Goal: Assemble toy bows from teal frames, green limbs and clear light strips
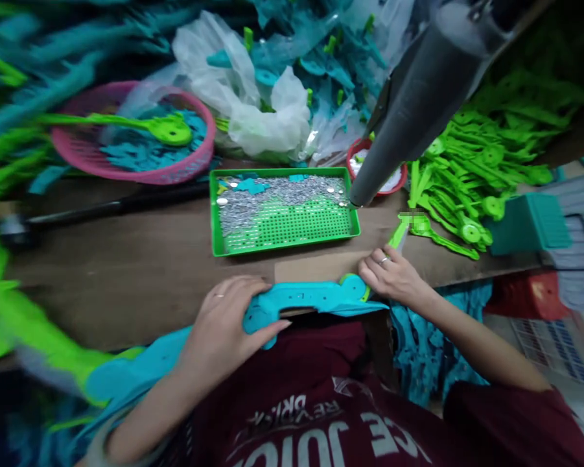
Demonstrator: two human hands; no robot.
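Note:
A bright blue moulded plastic part with a round end lies across the table's front edge, close to my body. My left hand grips its left end, the thumb below and the fingers above. At its right end, my right hand holds a lime-green plastic piece, which points up and away from me. The green piece meets the blue part's round end; my fingers hide most of the contact. Under my left forearm is another blue part, with blurred green pieces beside it.
A green perforated tray holds many small metal pieces. Behind stand a pink basket of blue pieces and a red bowl. A grey tube slants down at the right, near heaped green parts. A hammer-like tool lies left.

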